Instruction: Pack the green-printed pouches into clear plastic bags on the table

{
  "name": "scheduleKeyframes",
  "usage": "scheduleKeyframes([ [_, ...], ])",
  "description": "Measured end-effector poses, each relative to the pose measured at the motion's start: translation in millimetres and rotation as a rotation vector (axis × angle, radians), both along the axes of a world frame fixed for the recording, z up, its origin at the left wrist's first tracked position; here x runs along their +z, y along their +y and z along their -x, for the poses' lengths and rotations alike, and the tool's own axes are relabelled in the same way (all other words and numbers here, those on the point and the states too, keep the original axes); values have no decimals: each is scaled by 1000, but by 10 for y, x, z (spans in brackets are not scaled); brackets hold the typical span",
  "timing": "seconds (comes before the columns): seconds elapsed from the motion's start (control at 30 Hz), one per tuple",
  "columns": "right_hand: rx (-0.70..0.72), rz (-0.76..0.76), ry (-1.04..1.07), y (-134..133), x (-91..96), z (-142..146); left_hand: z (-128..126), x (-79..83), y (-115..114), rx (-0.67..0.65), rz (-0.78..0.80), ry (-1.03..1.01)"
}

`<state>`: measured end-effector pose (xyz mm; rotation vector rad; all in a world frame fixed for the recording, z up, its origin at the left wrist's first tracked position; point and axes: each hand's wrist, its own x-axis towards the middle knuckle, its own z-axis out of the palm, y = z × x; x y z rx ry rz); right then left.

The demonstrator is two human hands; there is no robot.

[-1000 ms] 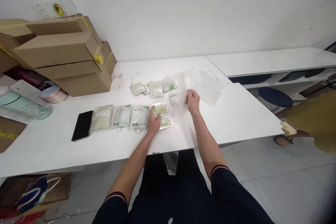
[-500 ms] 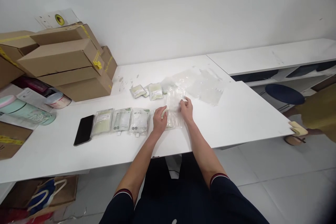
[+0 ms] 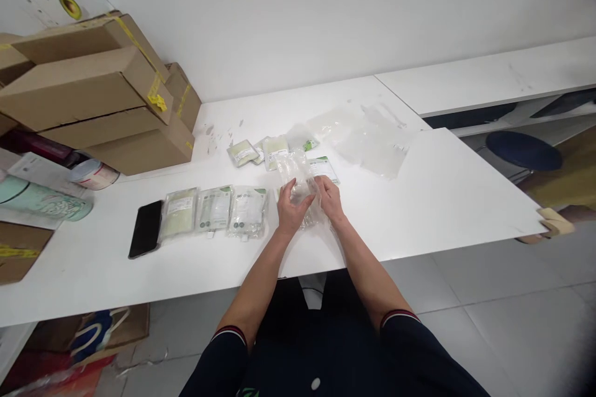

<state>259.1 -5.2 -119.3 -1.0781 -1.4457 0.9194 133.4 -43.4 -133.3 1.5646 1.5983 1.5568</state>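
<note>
Both hands work on a crinkled clear plastic bag (image 3: 294, 164) over the white table. My left hand (image 3: 291, 209) has its thumb pointing right and its fingers curled on the bag's near part. Close beside it, my right hand (image 3: 329, 198) pinches the bag's right side, with some film hanging by the wrist. What lies inside the bag is hard to make out. Just behind my right hand is a white and green packet (image 3: 323, 167). Left of my hands, a row holds two spouted pouches, one a white and green pouch (image 3: 248, 211), and a pale green packet (image 3: 180, 212), all in clear plastic.
A black phone (image 3: 146, 229) ends the row. Several small packets (image 3: 242, 153) lie behind it, and loose clear bags (image 3: 377, 146) spread at the back right. Cardboard boxes (image 3: 93, 90), a tin (image 3: 94, 175) and a mint bottle (image 3: 46, 198) stand left. A blue stool (image 3: 524, 151) is at right.
The clear bag has tipped left and come lower between my hands. My right hand has moved down and closer to my left. The white and green packet behind it now shows. The view has shifted.
</note>
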Motion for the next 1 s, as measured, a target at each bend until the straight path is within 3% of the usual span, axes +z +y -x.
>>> scheduleKeyframes([
  [0.13, 347, 138, 137, -72, 69, -39, 40, -26, 31, 83, -41, 53],
  [0.27, 443, 243, 223, -60, 58, -33, 66, -62, 60, 80, -82, 62],
  [0.37, 319, 294, 420, 42, 51, -113, 90, -58, 74, 98, -89, -92],
  [0.5, -83, 299, 577, 209, 64, -373, 155, -11, 92, 70, -9, -402],
  [0.57, -187, 283, 574, 254, 68, -478, 183, 20, 101, 24, 19, -487],
  [0.73, -267, 269, 511, 272, 37, -515, 230, 80, 116, -47, 45, -630],
  [0.9, -257, 332, 520, 291, 0, -502, 318, 107, 137, -6, 133, -779],
  [1.0, -272, 383, 547, 297, 8, -498, 346, 111, 127, 76, 168, -643],
])
